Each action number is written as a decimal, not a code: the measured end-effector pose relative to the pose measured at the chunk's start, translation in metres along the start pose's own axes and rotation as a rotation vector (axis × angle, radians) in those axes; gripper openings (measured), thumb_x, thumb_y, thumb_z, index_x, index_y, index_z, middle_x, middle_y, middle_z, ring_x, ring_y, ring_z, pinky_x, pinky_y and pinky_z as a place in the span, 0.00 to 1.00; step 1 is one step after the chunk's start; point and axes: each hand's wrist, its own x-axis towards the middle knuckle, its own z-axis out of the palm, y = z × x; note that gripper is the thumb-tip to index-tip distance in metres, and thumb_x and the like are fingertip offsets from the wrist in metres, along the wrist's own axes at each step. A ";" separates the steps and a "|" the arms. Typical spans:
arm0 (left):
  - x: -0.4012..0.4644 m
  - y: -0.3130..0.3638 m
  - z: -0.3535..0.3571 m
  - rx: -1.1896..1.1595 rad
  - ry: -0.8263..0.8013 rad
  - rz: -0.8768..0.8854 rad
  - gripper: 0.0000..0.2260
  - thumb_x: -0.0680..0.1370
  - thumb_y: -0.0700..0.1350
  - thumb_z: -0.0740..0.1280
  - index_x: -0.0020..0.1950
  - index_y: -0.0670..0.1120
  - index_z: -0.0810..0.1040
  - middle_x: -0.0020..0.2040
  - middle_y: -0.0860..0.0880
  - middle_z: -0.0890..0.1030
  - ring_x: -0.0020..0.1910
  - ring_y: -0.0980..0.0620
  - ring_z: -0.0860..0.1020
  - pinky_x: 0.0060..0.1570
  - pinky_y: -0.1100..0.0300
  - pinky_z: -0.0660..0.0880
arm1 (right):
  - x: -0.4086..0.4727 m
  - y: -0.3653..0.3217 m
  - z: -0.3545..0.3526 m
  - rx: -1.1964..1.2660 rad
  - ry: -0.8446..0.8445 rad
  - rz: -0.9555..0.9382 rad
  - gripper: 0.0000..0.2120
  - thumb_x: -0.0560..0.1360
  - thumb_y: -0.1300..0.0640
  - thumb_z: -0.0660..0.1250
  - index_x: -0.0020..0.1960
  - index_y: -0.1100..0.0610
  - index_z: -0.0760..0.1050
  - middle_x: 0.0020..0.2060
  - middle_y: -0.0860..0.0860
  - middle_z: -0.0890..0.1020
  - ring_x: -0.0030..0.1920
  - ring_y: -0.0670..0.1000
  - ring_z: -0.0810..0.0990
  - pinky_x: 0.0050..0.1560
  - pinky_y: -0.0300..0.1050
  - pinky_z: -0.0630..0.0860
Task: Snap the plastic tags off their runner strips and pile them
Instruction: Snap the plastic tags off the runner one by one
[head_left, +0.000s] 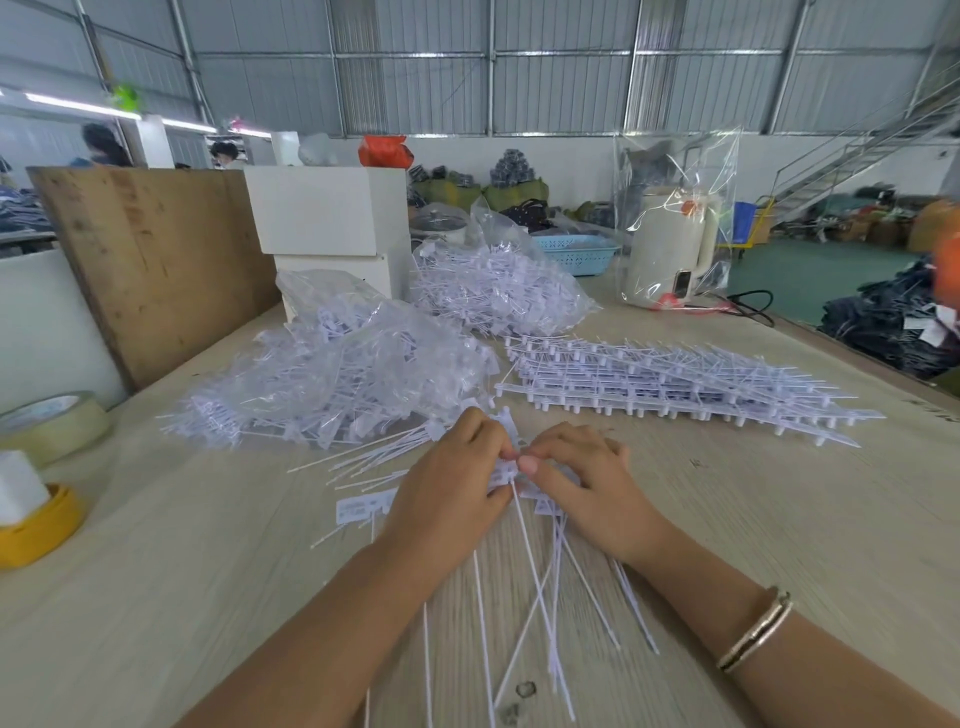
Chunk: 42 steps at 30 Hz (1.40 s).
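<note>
Tags pinched at lower centre for snapping.

I see a runner strip of plastic tags (511, 475) pinched between my left hand (452, 480) and right hand (582, 480), thumbs meeting so a twist can break one tag free. Loose tags (363, 506) fan beneath on the wooden table (779, 519). At centre right lies a stack of unsnapped strips (675, 379), within reach; bagged tags (353, 374) sit at centre left.

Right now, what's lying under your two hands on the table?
Loose white tags with long thin tails fan out from beneath the left hand and right hand, resting on the wooden table. Both hands pinch a tag strip between them; the palms cover the rest of it.
</note>
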 end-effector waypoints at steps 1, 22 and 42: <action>0.001 0.001 0.000 0.012 -0.007 0.019 0.09 0.73 0.43 0.70 0.49 0.46 0.72 0.49 0.53 0.68 0.39 0.54 0.73 0.34 0.62 0.67 | 0.000 -0.002 0.001 0.014 -0.019 0.004 0.10 0.73 0.34 0.58 0.39 0.36 0.74 0.45 0.36 0.77 0.55 0.36 0.68 0.58 0.43 0.54; -0.003 0.001 -0.001 -0.064 -0.120 0.010 0.12 0.76 0.45 0.64 0.59 0.52 0.71 0.53 0.56 0.75 0.48 0.54 0.74 0.46 0.56 0.72 | 0.007 0.010 -0.013 0.514 0.095 0.253 0.10 0.76 0.62 0.63 0.38 0.63 0.77 0.33 0.50 0.77 0.34 0.44 0.74 0.39 0.35 0.71; 0.000 -0.003 -0.002 0.049 -0.008 -0.018 0.08 0.76 0.49 0.66 0.54 0.50 0.76 0.49 0.53 0.79 0.47 0.52 0.76 0.39 0.59 0.67 | 0.004 0.006 -0.005 0.455 -0.025 0.151 0.04 0.74 0.59 0.69 0.47 0.56 0.82 0.44 0.54 0.84 0.47 0.55 0.82 0.51 0.50 0.77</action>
